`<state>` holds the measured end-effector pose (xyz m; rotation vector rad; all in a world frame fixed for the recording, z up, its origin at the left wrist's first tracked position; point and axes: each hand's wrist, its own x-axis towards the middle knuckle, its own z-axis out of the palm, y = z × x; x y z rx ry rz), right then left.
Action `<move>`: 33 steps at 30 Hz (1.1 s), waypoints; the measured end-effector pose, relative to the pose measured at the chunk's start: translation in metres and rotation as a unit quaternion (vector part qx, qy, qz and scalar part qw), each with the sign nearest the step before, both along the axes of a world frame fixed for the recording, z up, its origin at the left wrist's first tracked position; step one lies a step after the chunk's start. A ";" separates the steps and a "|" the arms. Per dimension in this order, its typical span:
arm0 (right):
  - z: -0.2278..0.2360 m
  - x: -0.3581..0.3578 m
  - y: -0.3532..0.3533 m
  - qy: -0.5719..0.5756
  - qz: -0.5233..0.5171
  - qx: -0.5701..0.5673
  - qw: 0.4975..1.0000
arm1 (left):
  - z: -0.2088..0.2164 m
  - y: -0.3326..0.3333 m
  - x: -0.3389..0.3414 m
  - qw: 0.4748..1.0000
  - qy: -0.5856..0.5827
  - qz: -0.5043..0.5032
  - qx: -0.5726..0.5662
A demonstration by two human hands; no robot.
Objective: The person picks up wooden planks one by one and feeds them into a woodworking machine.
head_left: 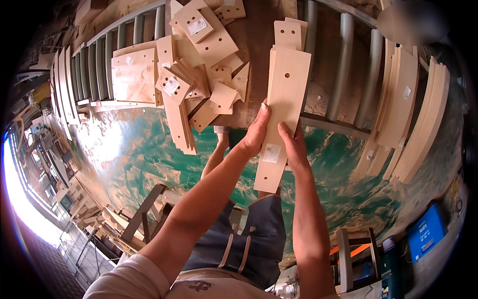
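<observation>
A stack of long, pale wooden boards [289,94] points away from me, its near end jutting over the table's edge toward my lap. The top board has a drilled hole near each end and a white label [271,153]. My left hand [258,128] grips the stack's left side, its thumb along the edge. On the right side my right hand [295,145] is closed round the stack, thumb on top and fingers hidden beneath. Just beyond lie shorter boards [288,34] with two holes, partly covered by the stack.
A jumbled pile of drilled wooden pieces [219,94] lies left on the brown tabletop [258,65]. Roller conveyors [341,65] run on both sides. Curved board stacks [423,122] lean at right. Sawdust covers the green floor [348,199]. A blue box [426,232] stands at lower right.
</observation>
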<state>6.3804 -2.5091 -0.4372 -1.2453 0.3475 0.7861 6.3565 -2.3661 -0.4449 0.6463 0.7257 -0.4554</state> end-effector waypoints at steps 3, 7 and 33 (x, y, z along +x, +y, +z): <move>-0.002 -0.016 0.008 -0.002 0.009 0.007 1.000 | 0.000 0.008 -0.019 1.000 -0.007 0.000 0.030; 0.002 -0.041 0.036 -0.009 0.015 0.018 1.000 | -0.006 0.031 -0.056 0.995 0.002 -0.009 0.097; -0.109 -0.065 0.102 -0.008 -0.042 -0.059 0.997 | -0.102 0.086 -0.056 0.996 0.011 -0.022 0.089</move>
